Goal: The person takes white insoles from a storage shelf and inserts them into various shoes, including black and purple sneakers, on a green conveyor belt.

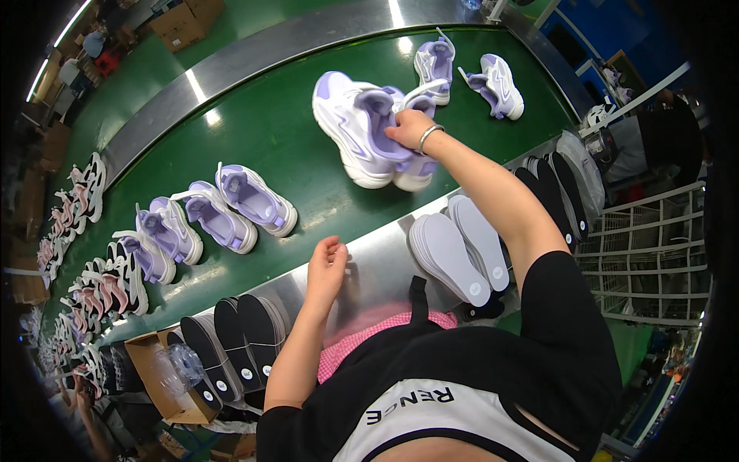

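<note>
A pair of white and lavender sneakers (344, 127) is lifted above the green conveyor belt (300, 138), pinched together at the collars by my right hand (412, 128). That hand wears a silver bangle (431, 138). My left hand (327, 266) hovers over the metal edge (377, 258) of the line, fingers loosely curled and nothing in them. Ahead of it, several more lavender-and-white sneakers (258, 202) stand in a row on the belt. Beyond my right hand sit two others, one upright sneaker (436, 65) and one angled sneaker (499, 83).
Grey insoles (443, 258) lie stacked on the metal edge near my body. Bundled black insoles (258, 331) and a cardboard box (154, 369) with clear plastic are at left. More black insoles (550, 189) and a wire rack (650, 254) stand at right. Pink-accented shoes (96, 289) line the far left.
</note>
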The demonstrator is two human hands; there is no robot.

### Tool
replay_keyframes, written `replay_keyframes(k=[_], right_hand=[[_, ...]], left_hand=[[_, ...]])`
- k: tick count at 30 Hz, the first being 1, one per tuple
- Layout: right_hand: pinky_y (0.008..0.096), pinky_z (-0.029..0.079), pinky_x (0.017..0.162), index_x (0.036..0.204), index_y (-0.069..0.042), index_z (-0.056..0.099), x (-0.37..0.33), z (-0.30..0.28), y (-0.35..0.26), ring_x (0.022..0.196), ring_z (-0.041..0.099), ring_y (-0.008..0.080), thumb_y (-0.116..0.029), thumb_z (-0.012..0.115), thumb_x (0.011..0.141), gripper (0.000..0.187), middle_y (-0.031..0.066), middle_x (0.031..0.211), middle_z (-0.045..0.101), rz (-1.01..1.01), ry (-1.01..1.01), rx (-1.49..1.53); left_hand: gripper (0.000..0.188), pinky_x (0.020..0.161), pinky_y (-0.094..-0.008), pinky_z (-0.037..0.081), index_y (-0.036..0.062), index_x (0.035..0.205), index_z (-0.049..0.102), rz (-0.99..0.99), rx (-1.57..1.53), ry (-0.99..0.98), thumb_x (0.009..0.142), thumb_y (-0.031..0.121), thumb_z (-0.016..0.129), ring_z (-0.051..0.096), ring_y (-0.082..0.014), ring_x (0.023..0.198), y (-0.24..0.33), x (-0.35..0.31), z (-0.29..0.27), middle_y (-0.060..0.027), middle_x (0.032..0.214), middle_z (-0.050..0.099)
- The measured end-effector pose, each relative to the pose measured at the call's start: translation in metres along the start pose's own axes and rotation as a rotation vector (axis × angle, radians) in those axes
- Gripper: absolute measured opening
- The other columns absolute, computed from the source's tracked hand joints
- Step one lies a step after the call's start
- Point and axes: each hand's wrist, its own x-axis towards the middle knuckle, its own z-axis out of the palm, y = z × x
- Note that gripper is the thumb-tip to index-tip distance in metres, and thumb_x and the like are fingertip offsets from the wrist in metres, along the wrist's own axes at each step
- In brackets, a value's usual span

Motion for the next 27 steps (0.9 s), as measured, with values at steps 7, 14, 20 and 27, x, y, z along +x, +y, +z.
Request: replay_keyframes(k=[7, 14, 20, 27], right_hand=[[0.0305, 0.038, 0.042, 0.07, 0.003, 0.058, 0.02, 0.014, -0.002, 0.044, 0.047, 0.0154, -0.027, 0.056, 0.069, 0.03, 0.0081, 0.055, 0.052, 0.19, -0.176, 0.412], [0.0334, 0.044, 0.051, 0.072, 0.001, 0.059, 0.039, 0.019, 0.008, 0.053, 0.054, 0.0233, -0.027, 0.053, 0.072, 0.029, 0.0157, 0.066, 0.058, 0.019, -0.222, 0.309], [0.0346, 0.045, 0.065, 0.073, -0.004, 0.062, 0.021, 0.027, 0.003, 0.068, 0.058, 0.0269, -0.032, 0.053, 0.069, 0.03, 0.0153, 0.07, 0.06, -0.136, -0.232, 0.08], [0.0339, 0.044, 0.064, 0.078, -0.007, 0.055, 0.049, -0.008, 0.063, 0.073, 0.055, 0.0261, -0.022, 0.052, 0.071, 0.016, 0.0101, 0.075, 0.058, -0.059, 0.48, 0.146]], left_hand=[[0.033, 0.064, -0.0217, 0.042, -0.0026, 0.107, 0.042, -0.061, -0.05, 0.001, 0.082, 0.016, 0.05, 0.051, -0.0111, 0.077, 0.008, -0.002, 0.0, -0.0076, 0.089, 0.052], [0.034, 0.061, -0.0217, 0.041, 0.0, 0.108, 0.042, -0.093, -0.06, 0.031, 0.083, 0.022, 0.047, 0.052, -0.012, 0.078, 0.006, 0.023, -0.002, -0.0071, 0.094, 0.054], [0.047, 0.062, -0.0246, 0.041, 0.0047, 0.117, 0.033, -0.051, -0.072, 0.114, 0.083, 0.034, 0.047, 0.047, -0.0144, 0.09, 0.013, 0.073, 0.01, -0.0097, 0.109, 0.046], [0.061, 0.072, -0.0294, 0.038, 0.0075, 0.125, 0.023, 0.103, 0.197, 0.158, 0.08, 0.038, 0.05, 0.041, -0.0202, 0.101, 0.013, 0.123, 0.028, -0.0136, 0.123, 0.033]])
